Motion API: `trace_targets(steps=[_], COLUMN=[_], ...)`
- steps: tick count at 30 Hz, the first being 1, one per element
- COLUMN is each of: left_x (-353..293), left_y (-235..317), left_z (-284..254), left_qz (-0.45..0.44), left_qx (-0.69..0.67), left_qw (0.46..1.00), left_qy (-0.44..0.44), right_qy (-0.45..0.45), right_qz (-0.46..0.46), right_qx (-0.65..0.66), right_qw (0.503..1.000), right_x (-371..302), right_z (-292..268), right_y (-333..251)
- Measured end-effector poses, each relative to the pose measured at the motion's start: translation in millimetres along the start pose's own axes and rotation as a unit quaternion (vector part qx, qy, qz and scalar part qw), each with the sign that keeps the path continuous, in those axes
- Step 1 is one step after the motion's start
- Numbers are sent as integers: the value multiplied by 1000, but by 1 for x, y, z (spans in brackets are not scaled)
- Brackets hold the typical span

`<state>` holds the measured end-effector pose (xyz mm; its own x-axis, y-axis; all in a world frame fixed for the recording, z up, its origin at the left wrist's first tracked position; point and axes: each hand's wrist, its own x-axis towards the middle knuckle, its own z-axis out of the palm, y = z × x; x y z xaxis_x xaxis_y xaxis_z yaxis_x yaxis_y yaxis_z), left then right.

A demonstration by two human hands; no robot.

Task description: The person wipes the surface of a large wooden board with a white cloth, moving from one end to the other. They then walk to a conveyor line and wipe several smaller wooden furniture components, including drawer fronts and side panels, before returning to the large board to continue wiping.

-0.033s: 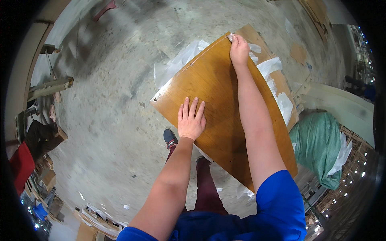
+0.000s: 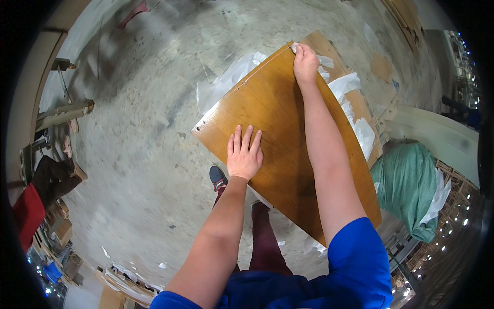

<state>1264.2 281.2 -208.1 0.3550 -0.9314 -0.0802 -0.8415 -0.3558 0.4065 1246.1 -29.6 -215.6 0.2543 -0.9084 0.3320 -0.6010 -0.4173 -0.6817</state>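
A varnished brown wooden panel [image 2: 280, 139] with one curved edge lies in front of me. Small dark holes dot its near edge and its left corner. My left hand [image 2: 245, 154] rests flat on it, fingers spread, with nothing held. At the far corner, my right hand [image 2: 306, 63] pinches a small white wad [image 2: 294, 47] against the edge; whether it is cloth or paper I cannot tell. A thin pale line runs along the panel's far left edge. White plastic sheeting [image 2: 226, 85] and a cardboard sheet [image 2: 323, 45] show from beneath the panel.
A green sack [image 2: 406, 188] stands to the right, beside a pale board or wall [image 2: 437, 131]. On the left, a person in dark trousers [image 2: 51, 172] sits near wooden beams [image 2: 64, 114]. My shoe [image 2: 217, 176] is close to the panel's near left edge on the concrete floor [image 2: 139, 154].
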Motion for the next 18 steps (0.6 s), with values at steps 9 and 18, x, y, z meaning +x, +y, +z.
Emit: trace_targets(steps=[9,18], left_x=[2,2], left_y=[2,4], left_z=[1,4], left_qz=[10,7], left_qx=[5,25], left_qw=[1000,1000], left_qy=[11,11], right_qy=[-21,-19], right_qz=[26,76], right_qx=[-45,-34], right_qw=[998,996], right_x=[6,2], right_z=[-2,-26], right_y=[3,19])
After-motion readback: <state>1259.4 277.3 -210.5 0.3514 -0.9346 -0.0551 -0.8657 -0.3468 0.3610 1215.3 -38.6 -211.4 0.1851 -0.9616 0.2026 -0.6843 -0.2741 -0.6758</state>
